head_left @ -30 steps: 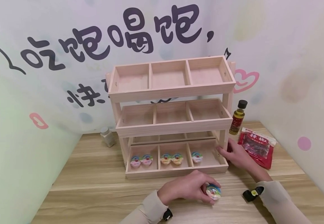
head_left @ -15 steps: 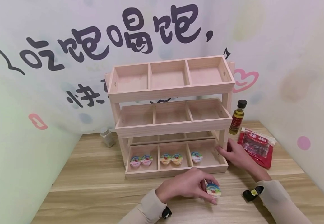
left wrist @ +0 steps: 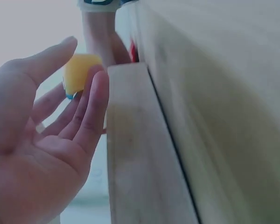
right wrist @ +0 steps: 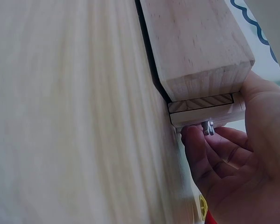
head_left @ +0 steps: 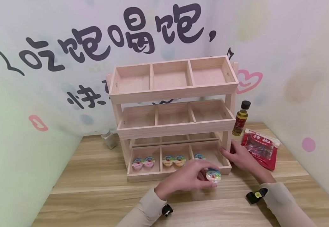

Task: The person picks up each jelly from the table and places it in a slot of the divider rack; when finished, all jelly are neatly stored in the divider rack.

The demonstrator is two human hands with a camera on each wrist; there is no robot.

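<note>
My left hand (head_left: 185,176) pinches a small jelly cup (head_left: 213,175) between thumb and fingers, its printed lid facing up and forward. The cup's yellow body (left wrist: 81,72) shows in the left wrist view. This hand is in front of the bottom tier of a three-tier wooden rack (head_left: 178,92). My right hand (head_left: 242,157) grips the rack's lower right side, fingers curled about the wood beside a metal bolt (right wrist: 208,128). The bottom tier bears pink jelly cups (head_left: 148,161) at left, orange ones (head_left: 168,160) in the middle, and one cup (head_left: 200,156) at right, partly hidden by my left hand.
Right of the rack stands an oil bottle (head_left: 240,119), with a red bag of dried chillies (head_left: 261,148) lying before it. A small pale jar (head_left: 109,139) is at the left. Walls close off the wooden table (head_left: 90,186) behind and at both sides.
The left hand, with the jelly cup, has moved away from me, up to the bottom tier's front edge. The right hand has stayed on the rack.
</note>
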